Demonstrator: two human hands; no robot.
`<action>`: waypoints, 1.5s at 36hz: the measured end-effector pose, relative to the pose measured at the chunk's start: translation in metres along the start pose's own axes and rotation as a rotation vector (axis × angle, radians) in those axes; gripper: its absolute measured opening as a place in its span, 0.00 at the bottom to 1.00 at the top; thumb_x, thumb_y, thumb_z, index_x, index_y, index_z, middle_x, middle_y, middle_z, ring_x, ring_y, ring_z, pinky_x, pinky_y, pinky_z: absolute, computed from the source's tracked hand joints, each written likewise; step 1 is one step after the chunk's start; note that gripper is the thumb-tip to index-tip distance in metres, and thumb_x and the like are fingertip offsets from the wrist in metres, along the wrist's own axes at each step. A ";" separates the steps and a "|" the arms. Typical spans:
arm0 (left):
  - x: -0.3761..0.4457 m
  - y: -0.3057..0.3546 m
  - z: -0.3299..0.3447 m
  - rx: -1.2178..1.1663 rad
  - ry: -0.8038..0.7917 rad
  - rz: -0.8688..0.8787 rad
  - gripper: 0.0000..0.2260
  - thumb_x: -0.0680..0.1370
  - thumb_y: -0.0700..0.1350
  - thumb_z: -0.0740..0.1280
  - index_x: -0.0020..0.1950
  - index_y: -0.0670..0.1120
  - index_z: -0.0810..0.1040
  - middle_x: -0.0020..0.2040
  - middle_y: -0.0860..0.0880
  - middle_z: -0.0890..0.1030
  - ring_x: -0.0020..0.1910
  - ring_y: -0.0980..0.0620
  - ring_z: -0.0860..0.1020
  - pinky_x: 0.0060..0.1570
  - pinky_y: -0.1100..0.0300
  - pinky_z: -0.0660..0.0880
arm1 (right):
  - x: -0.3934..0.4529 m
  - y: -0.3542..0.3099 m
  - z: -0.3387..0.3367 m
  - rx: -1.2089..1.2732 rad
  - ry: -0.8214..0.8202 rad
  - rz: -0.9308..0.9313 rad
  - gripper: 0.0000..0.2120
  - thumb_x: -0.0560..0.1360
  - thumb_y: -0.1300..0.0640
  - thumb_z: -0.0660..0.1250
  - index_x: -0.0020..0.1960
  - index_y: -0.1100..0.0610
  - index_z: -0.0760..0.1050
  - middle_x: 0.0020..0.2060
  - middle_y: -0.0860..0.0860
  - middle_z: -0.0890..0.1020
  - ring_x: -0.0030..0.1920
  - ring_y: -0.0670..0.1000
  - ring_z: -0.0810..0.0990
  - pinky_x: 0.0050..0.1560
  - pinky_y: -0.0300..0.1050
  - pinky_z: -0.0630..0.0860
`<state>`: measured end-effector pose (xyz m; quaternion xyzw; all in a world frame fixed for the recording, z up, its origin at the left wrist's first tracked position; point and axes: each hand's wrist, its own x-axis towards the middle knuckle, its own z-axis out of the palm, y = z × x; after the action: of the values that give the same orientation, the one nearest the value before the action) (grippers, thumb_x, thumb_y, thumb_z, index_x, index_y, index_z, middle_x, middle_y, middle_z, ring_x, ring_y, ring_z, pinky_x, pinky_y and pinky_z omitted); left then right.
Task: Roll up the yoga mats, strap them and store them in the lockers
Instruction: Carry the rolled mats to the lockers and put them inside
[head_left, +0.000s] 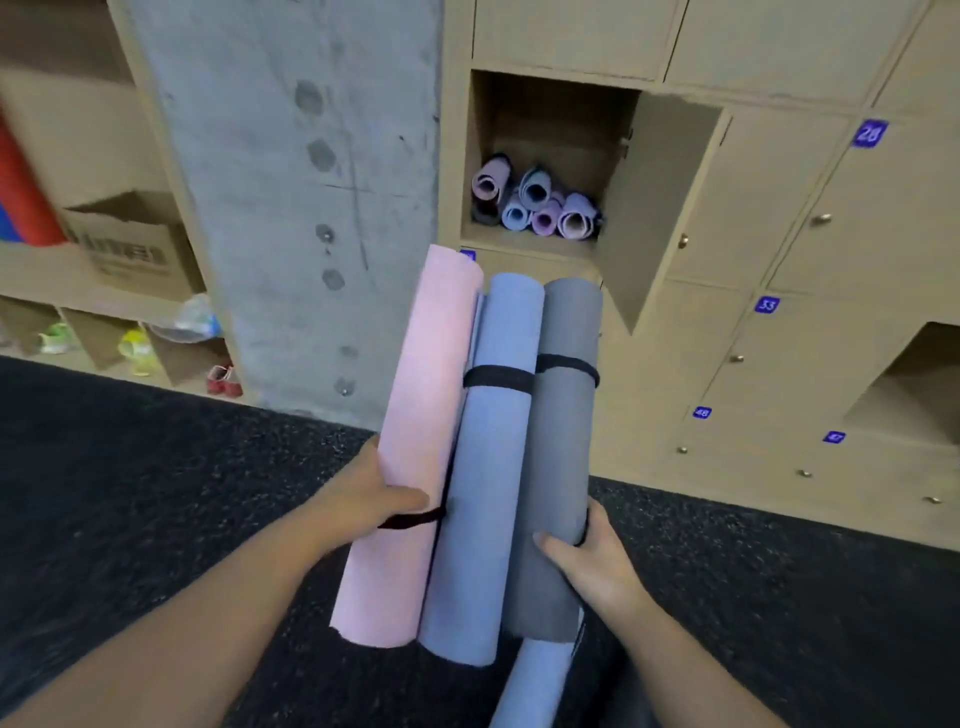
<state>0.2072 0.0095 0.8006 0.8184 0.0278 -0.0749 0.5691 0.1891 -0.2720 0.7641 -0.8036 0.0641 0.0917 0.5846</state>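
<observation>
Here I have three rolled yoga mats side by side, held out in front of me and pointing up toward the lockers. My left hand (379, 499) grips the pink mat (415, 441) from the left side, fingers wrapped around the roll with the thumb lying across its front, just above a black strap (410, 519) near the lower end. My right hand (587, 561) clamps the grey mat (561, 457) from the right, thumb pressed on the front and fingers curled behind it. The blue mat (488, 467) sits squeezed between the other two, touching both. A black band (498, 378) circles the blue mat in its upper half, and another black band (566, 364) circles the grey one at about the same height. Below my right hand a further pale blue roll (530, 686) pokes out under the grey mat; I cannot tell how it is carried.

Straight ahead an open locker (550, 109) has its door (660, 208) swung out to the right. Inside, several rolled mats (535, 202) in pink, blue and purple lie stacked with their ends facing me. The neighbouring lockers are closed, with blue number tags (868, 133). A concrete pillar (291, 182) stands to the left, then open shelves with a cardboard box (124, 244) and shoes (223, 379). The floor (156, 493) is dark and speckled.
</observation>
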 end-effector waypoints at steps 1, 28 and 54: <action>0.010 0.003 -0.002 0.000 0.015 0.008 0.43 0.60 0.49 0.77 0.71 0.47 0.63 0.61 0.52 0.77 0.58 0.57 0.76 0.56 0.64 0.73 | 0.008 -0.008 0.000 0.002 0.014 -0.015 0.29 0.71 0.54 0.75 0.65 0.47 0.62 0.53 0.44 0.77 0.51 0.46 0.79 0.49 0.47 0.78; 0.491 0.117 -0.050 0.011 0.087 0.124 0.28 0.65 0.55 0.73 0.61 0.48 0.70 0.49 0.51 0.79 0.45 0.56 0.78 0.48 0.59 0.76 | 0.466 -0.156 -0.044 0.049 0.133 -0.129 0.25 0.76 0.58 0.69 0.66 0.47 0.61 0.54 0.46 0.78 0.49 0.47 0.80 0.45 0.45 0.78; 0.894 0.269 -0.067 -0.101 -0.078 0.270 0.27 0.63 0.57 0.71 0.59 0.49 0.73 0.49 0.52 0.81 0.44 0.55 0.80 0.45 0.57 0.77 | 0.783 -0.329 -0.111 -0.049 0.624 -0.106 0.39 0.70 0.45 0.74 0.74 0.46 0.58 0.61 0.49 0.75 0.57 0.55 0.77 0.58 0.58 0.76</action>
<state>1.1306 -0.0577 0.9348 0.7815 -0.1008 -0.0280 0.6151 1.0303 -0.2730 0.9288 -0.8090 0.1963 -0.1881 0.5212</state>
